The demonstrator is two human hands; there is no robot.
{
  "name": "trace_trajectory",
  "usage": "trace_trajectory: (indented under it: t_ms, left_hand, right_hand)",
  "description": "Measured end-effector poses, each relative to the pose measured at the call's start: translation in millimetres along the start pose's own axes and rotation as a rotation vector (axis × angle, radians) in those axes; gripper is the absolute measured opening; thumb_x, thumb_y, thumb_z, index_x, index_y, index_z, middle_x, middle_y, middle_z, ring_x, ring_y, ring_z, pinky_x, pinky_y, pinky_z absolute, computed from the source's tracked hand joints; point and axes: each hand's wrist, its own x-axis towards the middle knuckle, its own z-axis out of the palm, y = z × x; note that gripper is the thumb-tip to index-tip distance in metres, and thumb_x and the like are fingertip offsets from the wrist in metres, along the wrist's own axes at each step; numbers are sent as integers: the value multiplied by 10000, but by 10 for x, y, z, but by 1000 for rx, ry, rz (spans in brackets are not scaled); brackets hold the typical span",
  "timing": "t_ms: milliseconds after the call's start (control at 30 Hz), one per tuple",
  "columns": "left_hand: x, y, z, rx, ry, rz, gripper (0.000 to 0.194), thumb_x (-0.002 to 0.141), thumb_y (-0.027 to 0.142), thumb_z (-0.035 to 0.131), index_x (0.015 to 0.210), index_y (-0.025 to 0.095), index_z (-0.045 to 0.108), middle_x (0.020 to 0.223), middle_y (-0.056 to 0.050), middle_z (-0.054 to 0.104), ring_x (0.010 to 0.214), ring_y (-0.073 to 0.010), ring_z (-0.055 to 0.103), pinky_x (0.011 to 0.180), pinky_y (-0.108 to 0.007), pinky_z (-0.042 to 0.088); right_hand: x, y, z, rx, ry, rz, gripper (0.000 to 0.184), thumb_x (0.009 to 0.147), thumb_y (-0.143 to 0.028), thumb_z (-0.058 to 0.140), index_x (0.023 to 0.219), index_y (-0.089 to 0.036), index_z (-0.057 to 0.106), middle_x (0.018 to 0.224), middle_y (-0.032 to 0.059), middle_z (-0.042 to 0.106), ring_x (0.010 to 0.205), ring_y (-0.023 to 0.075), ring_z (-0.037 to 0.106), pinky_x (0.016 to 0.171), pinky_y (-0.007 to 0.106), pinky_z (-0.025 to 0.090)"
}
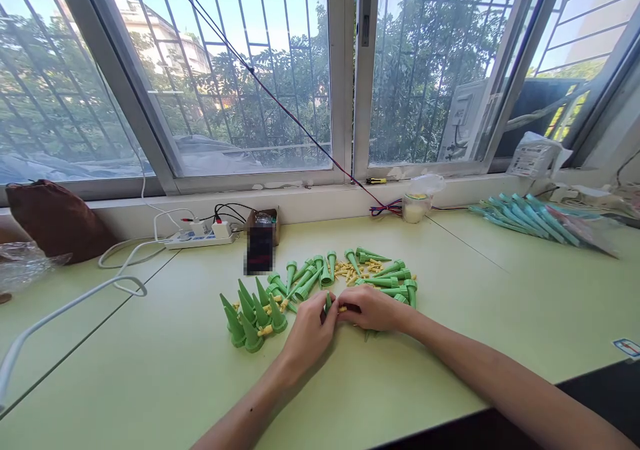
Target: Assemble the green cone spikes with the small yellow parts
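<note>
My left hand [313,327] is closed around a green plastic cone [328,302], whose pointed tip sticks up between the fingers. Close against it, my right hand [373,309] pinches a small yellow plastic piece [343,309] at the cone's side; whether the two parts join is hidden by my fingers. To the left, several green cones [249,333] stand upright, some with yellow pieces at their sides. Beyond my hands, more green cones [304,278] lie in an arc around a pile of loose yellow pieces [347,272]. Further cones [395,282] lie beside my right hand.
A power strip [200,238] with cables and a small box [273,222] with a blurred dark object stand at the back. A jar [415,207] sits near the windowsill. Flat bluish packets [530,218] lie back right, a brown bag [60,220] back left. A white curved tube [65,313] crosses the left side.
</note>
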Motion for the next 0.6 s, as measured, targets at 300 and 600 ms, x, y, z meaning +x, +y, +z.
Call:
trace_trajectory:
  t_ms: [300,600]
  left_hand:
    - [-9,-3,1,2,0,6,268,972,330,453,789,183,583,722,-7,625,647,-153,546,625,-267,398]
    - [4,-15,0,15,-5,3,252,972,327,455,818,188,598,735,-12,645,656,-163,565,624,-273,397]
  right_hand:
    - [-4,32,35,-5,18,-6,108,917,-187,613,815,-164,639,750,22,667,649,140,543,630,235,381]
    - [6,19,23,-12,6,-13,134,945,-185,576,827,-163,635,769,27,670,669,144,554,643,237,383]
